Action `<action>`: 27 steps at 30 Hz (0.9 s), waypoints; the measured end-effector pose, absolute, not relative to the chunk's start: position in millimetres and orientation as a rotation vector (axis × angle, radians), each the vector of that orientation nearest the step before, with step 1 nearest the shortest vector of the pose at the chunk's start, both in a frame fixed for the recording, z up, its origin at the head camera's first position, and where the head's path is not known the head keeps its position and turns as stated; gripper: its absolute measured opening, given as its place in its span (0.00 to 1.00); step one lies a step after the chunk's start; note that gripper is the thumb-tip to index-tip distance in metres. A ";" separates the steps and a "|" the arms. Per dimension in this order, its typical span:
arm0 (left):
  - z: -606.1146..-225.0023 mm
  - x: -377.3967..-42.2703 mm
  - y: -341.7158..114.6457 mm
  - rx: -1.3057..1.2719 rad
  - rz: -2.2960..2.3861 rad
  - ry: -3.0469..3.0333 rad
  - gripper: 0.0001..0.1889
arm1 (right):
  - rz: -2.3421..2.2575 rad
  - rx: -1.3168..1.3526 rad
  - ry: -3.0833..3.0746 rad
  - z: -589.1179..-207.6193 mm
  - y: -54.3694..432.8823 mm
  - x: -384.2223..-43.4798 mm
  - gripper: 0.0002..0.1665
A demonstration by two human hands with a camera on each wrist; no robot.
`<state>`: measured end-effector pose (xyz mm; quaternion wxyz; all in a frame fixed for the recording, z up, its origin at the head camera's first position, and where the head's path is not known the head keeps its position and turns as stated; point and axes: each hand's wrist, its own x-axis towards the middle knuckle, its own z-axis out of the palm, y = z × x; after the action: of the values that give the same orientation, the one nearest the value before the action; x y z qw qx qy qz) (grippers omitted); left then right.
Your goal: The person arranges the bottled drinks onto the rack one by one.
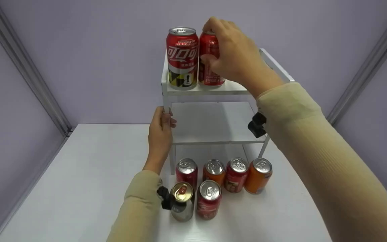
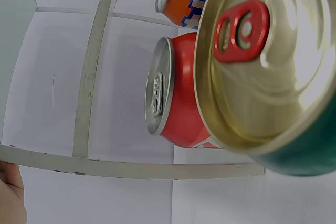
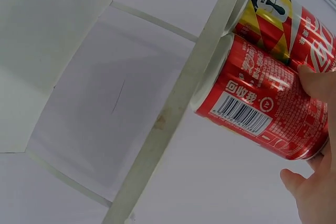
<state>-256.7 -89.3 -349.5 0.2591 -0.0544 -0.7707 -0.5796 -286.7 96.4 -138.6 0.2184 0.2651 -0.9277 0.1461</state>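
Note:
A white shelf rack (image 1: pixel 210 122) stands on the table, with two red cola cans upright side by side on its top board. My right hand (image 1: pixel 235 50) grips the right cola can (image 1: pixel 210 75) from above, thumb at its side and fingers over its lid. In the right wrist view this can shows a barcode, and its base is at the board's front edge. The left cola can (image 1: pixel 182 50) has a yellow and black pattern near the bottom. My left hand (image 1: pixel 160 132) holds the rack's left front post, between the top and middle boards.
On the table in front of the rack stand several upright cans: a gold-topped can (image 1: pixel 182 201) with a red tab, a red can (image 1: pixel 209 201) beside it, and red and orange cans (image 1: pixel 258 176) behind. Walls (image 1: pixel 96 67) rise behind and at both sides.

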 end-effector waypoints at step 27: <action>-350.4 -262.0 -88.9 -0.152 -1.607 -2.053 0.13 | 0.379 0.809 -2.528 -144.0 98.8 -291.9 0.32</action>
<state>-262.0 -88.9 -350.4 0.2620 -0.0563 -0.7586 -0.5938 -291.9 98.8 -144.0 0.2283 0.2938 -0.9179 0.1376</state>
